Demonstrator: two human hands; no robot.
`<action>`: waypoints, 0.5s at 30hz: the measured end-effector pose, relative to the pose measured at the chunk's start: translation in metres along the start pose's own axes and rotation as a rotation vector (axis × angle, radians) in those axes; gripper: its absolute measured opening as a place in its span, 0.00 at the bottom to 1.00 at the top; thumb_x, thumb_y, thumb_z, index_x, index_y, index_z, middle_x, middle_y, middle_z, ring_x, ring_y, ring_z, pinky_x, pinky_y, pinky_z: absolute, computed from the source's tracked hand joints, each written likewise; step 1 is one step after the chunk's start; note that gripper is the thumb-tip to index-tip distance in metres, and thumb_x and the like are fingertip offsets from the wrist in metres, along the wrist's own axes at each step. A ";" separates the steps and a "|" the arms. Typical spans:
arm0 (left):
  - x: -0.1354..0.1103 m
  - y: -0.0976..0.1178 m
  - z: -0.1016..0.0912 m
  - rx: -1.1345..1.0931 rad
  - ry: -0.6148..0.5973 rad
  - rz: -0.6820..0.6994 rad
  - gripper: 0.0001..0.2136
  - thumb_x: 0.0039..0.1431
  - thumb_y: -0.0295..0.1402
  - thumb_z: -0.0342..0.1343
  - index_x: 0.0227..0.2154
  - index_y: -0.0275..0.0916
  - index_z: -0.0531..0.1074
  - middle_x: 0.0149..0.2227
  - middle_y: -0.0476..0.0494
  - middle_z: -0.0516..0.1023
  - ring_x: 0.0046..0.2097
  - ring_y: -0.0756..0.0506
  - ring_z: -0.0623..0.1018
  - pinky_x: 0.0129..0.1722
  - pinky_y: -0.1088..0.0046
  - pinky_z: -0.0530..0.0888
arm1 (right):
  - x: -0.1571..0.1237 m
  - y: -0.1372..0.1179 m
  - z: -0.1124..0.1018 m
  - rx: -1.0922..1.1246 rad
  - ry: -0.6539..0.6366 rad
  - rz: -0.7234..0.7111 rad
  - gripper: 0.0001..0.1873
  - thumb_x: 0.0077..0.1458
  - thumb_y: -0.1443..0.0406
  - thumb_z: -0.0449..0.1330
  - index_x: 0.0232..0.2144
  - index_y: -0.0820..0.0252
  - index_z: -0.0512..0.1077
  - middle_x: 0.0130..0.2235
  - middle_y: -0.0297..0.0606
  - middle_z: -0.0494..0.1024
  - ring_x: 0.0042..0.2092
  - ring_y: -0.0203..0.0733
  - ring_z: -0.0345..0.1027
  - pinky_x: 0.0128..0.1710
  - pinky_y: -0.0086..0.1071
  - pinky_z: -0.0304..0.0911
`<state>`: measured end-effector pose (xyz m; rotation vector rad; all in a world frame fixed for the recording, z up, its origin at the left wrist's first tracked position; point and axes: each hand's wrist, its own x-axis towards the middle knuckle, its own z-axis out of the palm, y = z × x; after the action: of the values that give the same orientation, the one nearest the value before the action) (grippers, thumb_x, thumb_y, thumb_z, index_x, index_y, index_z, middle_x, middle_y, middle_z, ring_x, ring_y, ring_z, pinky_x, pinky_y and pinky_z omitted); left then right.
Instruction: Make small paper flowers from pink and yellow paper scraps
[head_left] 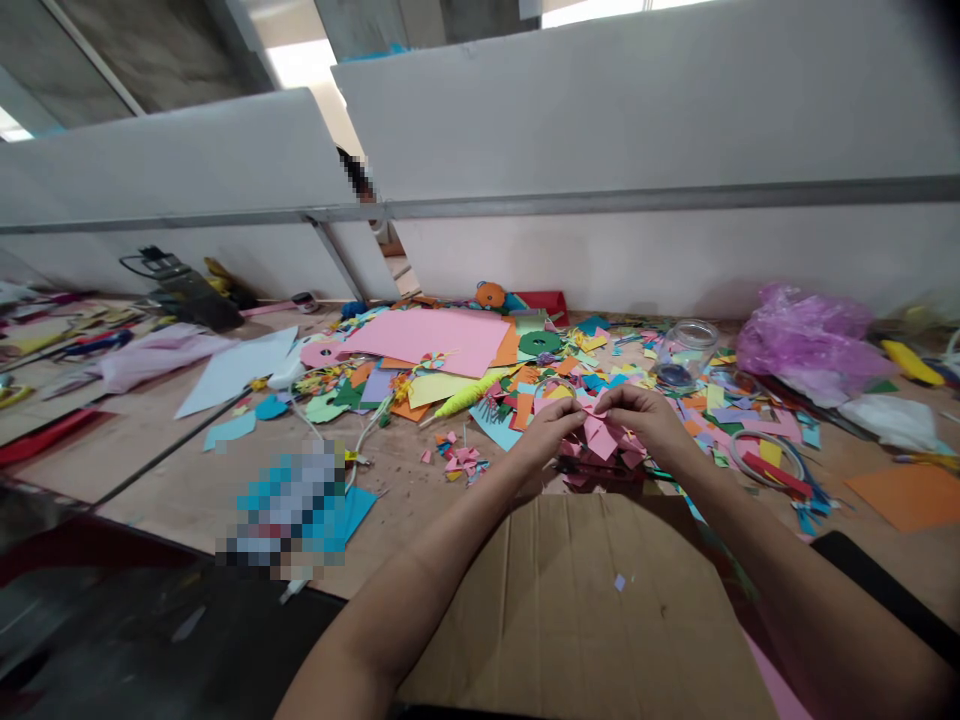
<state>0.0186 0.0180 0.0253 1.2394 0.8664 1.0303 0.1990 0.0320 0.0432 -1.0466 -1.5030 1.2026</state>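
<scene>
Lying nearest is a cardboard sheet [570, 600]; just past its far edge the left hand [550, 428] and right hand [651, 418] each pinch a folded pink paper shape [600, 436] over the littered table [409, 485], a glass jar [686, 350] and pink sheet [435, 338] beyond.

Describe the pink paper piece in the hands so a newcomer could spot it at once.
Start at the brown cardboard sheet nearest the camera. Just past its far edge the left hand and right hand meet, pinching the pink folded paper piece between them. Unlike the flat scraps around it, it is creased into pointed flaps and gripped from both sides.
</scene>
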 end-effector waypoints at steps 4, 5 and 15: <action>0.000 0.000 -0.001 0.035 -0.005 0.005 0.14 0.53 0.44 0.59 0.28 0.38 0.67 0.27 0.50 0.69 0.30 0.51 0.69 0.31 0.75 0.65 | 0.001 0.000 0.000 -0.034 0.010 -0.033 0.05 0.43 0.63 0.63 0.26 0.56 0.78 0.30 0.34 0.78 0.34 0.42 0.68 0.37 0.35 0.61; 0.000 -0.001 -0.001 0.039 -0.001 0.005 0.15 0.54 0.45 0.59 0.29 0.38 0.67 0.27 0.50 0.69 0.30 0.51 0.69 0.31 0.75 0.65 | 0.001 0.001 0.000 -0.036 0.016 -0.039 0.05 0.43 0.63 0.63 0.26 0.56 0.78 0.30 0.35 0.78 0.34 0.42 0.68 0.37 0.35 0.61; 0.002 -0.006 0.000 0.082 0.070 0.013 0.17 0.49 0.45 0.65 0.29 0.36 0.69 0.29 0.50 0.70 0.31 0.51 0.69 0.31 0.76 0.65 | -0.001 -0.003 0.002 -0.059 0.015 -0.076 0.05 0.45 0.63 0.63 0.27 0.57 0.78 0.30 0.35 0.78 0.35 0.43 0.71 0.38 0.36 0.64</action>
<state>0.0196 0.0198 0.0195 1.2854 0.9643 1.0629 0.1974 0.0306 0.0457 -1.0256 -1.5605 1.1010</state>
